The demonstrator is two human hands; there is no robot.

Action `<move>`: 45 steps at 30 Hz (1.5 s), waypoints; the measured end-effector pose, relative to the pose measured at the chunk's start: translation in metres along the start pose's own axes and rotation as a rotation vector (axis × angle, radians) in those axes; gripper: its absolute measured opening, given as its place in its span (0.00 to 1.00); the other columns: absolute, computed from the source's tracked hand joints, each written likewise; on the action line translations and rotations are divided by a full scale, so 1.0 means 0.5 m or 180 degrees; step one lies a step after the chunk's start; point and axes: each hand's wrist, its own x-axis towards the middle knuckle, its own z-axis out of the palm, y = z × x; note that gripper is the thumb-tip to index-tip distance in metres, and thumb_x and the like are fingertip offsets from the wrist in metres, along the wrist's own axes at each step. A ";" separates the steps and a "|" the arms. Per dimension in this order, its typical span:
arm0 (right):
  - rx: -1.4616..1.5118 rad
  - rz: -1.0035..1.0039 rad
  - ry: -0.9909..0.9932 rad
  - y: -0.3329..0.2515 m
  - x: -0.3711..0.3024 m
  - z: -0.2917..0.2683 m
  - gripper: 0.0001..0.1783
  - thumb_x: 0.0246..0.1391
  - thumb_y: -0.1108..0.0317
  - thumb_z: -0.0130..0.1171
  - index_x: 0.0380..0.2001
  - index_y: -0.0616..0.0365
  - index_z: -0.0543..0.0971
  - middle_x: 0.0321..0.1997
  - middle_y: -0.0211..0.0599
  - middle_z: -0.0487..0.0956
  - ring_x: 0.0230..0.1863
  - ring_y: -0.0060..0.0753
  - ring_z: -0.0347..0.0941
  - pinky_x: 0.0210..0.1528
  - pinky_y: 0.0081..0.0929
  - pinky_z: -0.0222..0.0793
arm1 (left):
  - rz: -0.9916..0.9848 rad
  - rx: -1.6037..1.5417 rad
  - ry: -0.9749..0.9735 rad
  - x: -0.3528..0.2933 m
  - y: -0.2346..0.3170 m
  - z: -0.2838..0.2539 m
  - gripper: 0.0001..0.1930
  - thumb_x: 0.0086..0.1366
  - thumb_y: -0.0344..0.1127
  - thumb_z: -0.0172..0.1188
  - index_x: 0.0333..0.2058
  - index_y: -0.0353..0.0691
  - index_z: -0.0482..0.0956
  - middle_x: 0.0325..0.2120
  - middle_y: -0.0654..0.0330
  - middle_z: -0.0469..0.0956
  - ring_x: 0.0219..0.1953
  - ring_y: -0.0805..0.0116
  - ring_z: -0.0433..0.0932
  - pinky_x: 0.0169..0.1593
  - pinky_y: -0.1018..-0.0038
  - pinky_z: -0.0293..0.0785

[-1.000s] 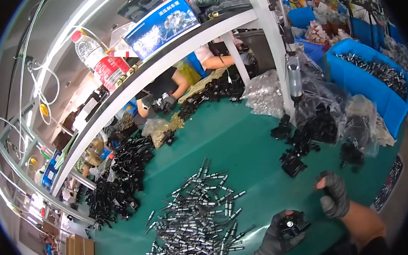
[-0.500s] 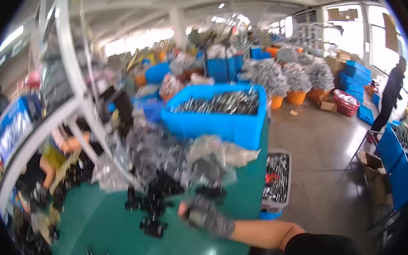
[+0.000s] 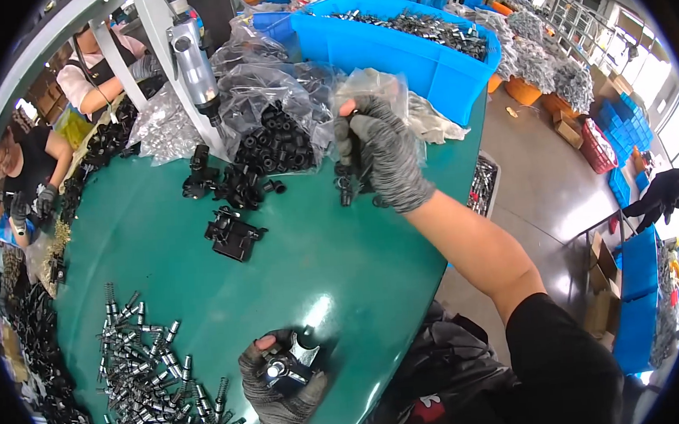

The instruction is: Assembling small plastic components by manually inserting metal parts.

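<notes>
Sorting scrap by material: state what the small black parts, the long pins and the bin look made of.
Small black parts: probably moulded plastic or rubber, matt and dark.
Long pins: likely metal, silvery with bright glints.
Bin: plastic, smooth glossy blue walls.

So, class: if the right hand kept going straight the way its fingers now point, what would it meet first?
Most likely the clear plastic bag that the right hand already reaches up against; beyond it stands the blue bin of metal parts. Depth is hard to judge here.

Right hand (image 3: 378,151) grips black parts (image 3: 349,182) (left hand (image 3: 279,387) holds a fitting (image 3: 285,368))
</notes>
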 end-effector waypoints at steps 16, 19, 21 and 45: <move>0.0179 -0.0352 -0.0217 0.027 0.028 0.022 0.17 0.54 0.60 0.58 0.45 0.54 0.73 0.36 0.34 0.74 0.32 0.26 0.70 0.33 0.23 0.68 | -0.0122 -0.0080 0.0115 0.008 0.010 0.008 0.40 0.45 0.29 0.77 0.56 0.41 0.63 0.46 0.54 0.72 0.49 0.62 0.74 0.53 0.68 0.74; -0.0166 -0.0440 -0.0069 0.045 0.032 0.025 0.16 0.54 0.60 0.60 0.43 0.56 0.74 0.31 0.33 0.75 0.28 0.24 0.70 0.27 0.22 0.67 | -0.0403 -0.0254 0.0212 0.005 0.033 0.023 0.41 0.43 0.28 0.78 0.56 0.42 0.64 0.48 0.55 0.72 0.51 0.62 0.73 0.54 0.67 0.73; -0.0392 -0.0563 -0.0166 0.039 0.029 0.033 0.13 0.55 0.62 0.59 0.42 0.55 0.75 0.28 0.31 0.75 0.25 0.22 0.69 0.25 0.21 0.66 | -0.0172 0.0244 0.0136 0.002 0.013 0.004 0.41 0.42 0.28 0.79 0.55 0.43 0.65 0.48 0.55 0.73 0.51 0.62 0.74 0.57 0.64 0.71; 0.0686 0.0344 -0.0351 -0.025 0.036 0.028 0.12 0.56 0.60 0.55 0.40 0.53 0.74 0.27 0.34 0.74 0.25 0.27 0.70 0.23 0.24 0.65 | -0.0160 0.0422 -0.0006 0.124 0.016 0.106 0.35 0.47 0.29 0.76 0.52 0.38 0.67 0.53 0.56 0.69 0.49 0.67 0.75 0.53 0.72 0.73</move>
